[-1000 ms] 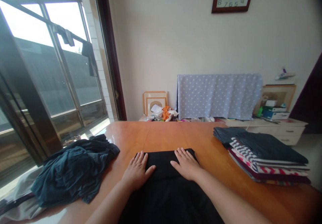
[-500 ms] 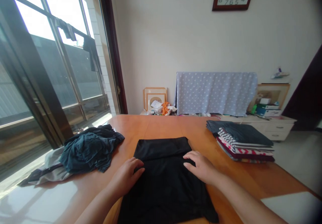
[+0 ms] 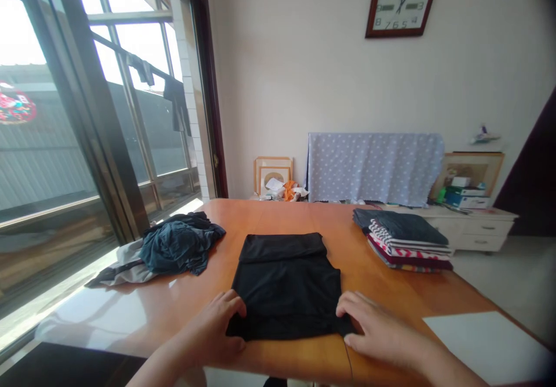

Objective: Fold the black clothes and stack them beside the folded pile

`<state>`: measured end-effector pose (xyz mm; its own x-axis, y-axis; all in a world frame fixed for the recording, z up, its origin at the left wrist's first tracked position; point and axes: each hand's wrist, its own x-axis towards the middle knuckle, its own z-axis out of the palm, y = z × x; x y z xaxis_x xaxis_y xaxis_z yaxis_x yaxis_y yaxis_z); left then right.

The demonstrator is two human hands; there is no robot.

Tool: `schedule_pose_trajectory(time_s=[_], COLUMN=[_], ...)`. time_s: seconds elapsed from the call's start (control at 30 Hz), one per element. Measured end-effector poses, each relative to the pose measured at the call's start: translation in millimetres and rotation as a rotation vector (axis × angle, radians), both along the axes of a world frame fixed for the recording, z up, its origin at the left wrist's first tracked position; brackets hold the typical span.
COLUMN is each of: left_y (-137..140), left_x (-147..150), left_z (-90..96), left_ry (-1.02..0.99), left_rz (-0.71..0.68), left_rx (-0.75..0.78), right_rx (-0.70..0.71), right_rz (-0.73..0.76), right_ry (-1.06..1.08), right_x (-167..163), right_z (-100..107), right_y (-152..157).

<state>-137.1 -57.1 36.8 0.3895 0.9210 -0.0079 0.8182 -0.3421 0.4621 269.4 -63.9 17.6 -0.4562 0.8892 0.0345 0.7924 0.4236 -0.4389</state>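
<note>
A black garment (image 3: 286,288) lies flat on the wooden table in front of me, with a folded band across its far end. My left hand (image 3: 221,323) has its curled fingers and thumb around the near left corner of the cloth. At the near right corner, my right hand (image 3: 369,326) grips a bit of the same black fabric between fingers and thumb. The garment's near edge runs between both hands, close to the table's front edge.
A rumpled pile of dark clothes (image 3: 178,245) lies on the left of the table (image 3: 269,216). To the right stands a stack of folded clothes (image 3: 408,239), with a white sheet (image 3: 482,340) nearer me. A white cabinet (image 3: 486,230) stands beyond.
Both hands have moved from the garment's sides to its near corners and closed on them. My view has shifted, so the garment's near edge and the table's front edge now show.
</note>
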Motion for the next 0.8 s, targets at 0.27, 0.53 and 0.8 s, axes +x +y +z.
schedule_pose_trajectory(time_s=[0.27,0.53,0.8], left_y=[3.8,40.0,111.1], left_x=[6.9,6.4,-2.8], left_z=[-8.5,24.6,8.9], left_ry=[0.071,-0.160,-0.484], left_rz=[0.008,0.084,0.128], left_rx=[0.130,0.050,-0.103], right_rx=[0.134,-0.008,-0.100], right_rz=[-0.049,-0.130,-0.191], right_ry=[0.059,0.391,0.687], right_x=[-7.9,-4.2,-9.0], right_z=[-11.0,-1.8,-13.4], right_y=[11.3,65.2,126.6])
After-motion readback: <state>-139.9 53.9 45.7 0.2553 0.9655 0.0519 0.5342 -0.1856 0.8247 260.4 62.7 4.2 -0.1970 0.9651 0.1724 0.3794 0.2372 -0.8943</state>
